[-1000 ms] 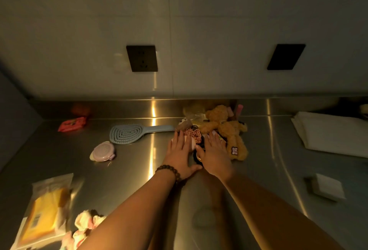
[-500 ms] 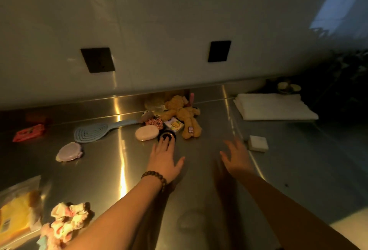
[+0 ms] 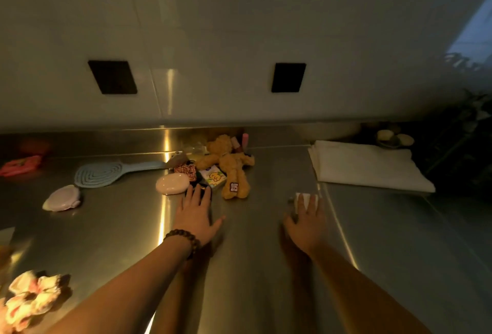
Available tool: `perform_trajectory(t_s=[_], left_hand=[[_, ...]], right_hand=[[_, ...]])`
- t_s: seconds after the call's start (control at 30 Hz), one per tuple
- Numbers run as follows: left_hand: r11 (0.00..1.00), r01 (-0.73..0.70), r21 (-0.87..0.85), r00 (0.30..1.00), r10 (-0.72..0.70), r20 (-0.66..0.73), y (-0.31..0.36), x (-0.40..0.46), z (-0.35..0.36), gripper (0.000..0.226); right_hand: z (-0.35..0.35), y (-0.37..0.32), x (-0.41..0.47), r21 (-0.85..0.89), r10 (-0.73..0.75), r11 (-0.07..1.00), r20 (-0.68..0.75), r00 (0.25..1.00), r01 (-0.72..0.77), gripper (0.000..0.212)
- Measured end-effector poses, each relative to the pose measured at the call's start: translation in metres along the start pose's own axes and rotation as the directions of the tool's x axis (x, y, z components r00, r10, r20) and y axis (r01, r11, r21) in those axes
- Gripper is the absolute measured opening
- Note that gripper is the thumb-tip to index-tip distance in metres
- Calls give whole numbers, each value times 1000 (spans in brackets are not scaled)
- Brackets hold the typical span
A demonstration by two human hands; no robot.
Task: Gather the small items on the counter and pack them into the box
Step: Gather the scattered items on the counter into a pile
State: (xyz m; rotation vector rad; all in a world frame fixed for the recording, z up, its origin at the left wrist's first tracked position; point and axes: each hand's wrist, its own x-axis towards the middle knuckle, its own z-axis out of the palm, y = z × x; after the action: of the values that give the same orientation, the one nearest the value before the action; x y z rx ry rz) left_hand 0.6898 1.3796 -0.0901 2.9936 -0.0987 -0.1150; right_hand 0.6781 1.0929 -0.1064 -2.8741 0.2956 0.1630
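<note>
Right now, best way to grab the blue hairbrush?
Grip the hairbrush by its handle, which lies flat pointing right toward the pile. Come from above, near side: the handle's middle is bare counter on both sides, while its tip meets the clutter. The left hand is closer.

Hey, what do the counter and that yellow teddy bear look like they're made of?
The counter looks like brushed stainless steel: grey sheen with streaked light reflections. The yellow teddy bear looks like soft plush fabric: fuzzy, matte surface and limp limbs, probably stuffed.
</note>
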Motion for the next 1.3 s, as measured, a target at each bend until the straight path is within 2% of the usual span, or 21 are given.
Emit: perform_trajectory(t_s=[0.3,0.43,0.5,0.6,0.7,0.8,0.93,1.1,1.3], left_hand=[[993,117,-12,993,-117,1,-11,17,9,95],[989,150,-20,988,-150,-21,-12,17,4,97],[987,157,-17,987,-157,-39,-13,15,0,97],[984,177,-18,982,-178,-65,-18,8,-8,96],[974,227,-12,971,-227,-80,-30,-4,-19,96],[956,294,-17,950,-294,-107,-53,-25,-32,96],[906,422,-32,888,-420,-186,-104,-76,-52,94],[782,621,-49,758,-616,-213,-178,-152,-61,87],[606,793,-57,582,-783,-221,-260,-239,-46,84]], right_hand=[[12,-86,81,-4,-288,957,122,950,290,63],[8,-103,93,32,-304,952,173,937,303,60],[1,-102,88,79,-276,961,138,951,267,59],[-6,-107,65,246,-258,933,-45,965,261,60],[-6,-140,25,329,-423,831,-151,893,449,60],[4,-187,-11,317,-561,771,-76,824,553,63],[24,-248,-50,341,-689,686,19,725,643,63],[53,-321,-102,271,-816,573,101,569,773,63],[92,-401,-169,127,-912,400,154,380,908,66]])
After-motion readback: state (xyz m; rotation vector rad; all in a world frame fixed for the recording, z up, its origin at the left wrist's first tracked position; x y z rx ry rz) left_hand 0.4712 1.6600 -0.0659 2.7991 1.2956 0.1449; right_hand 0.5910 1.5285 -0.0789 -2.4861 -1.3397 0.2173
